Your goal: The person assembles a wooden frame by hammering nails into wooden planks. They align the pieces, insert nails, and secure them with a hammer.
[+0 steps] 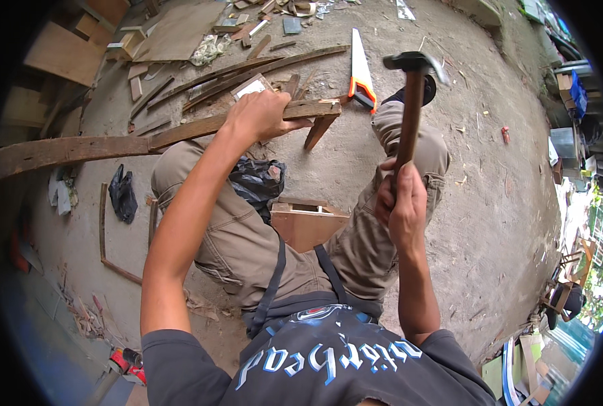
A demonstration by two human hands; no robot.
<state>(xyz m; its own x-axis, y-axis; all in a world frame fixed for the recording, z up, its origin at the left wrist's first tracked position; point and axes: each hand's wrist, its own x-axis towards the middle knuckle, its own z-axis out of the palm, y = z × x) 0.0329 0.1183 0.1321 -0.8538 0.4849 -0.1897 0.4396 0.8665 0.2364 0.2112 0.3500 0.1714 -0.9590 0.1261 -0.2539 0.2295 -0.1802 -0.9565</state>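
A long, dark wooden board (179,135) is held down across the knees by the left hand (261,115), at about eleven o'clock in the picture. The fingers are wrapped tight around the board, close to its end, where a short wooden piece (318,130) hangs down from it. A claw hammer (410,101) with a brown handle is held up by the right hand (399,203), at about one o'clock. That hand is shut tight around the low end of the handle, and the metal head is raised high above the board. This looks like the hitting step. A straight, careful swing onto the board's end seems called for, well away from the left fingers. A handsaw (361,71) with an orange handle is lying on the ground at twelve o'clock
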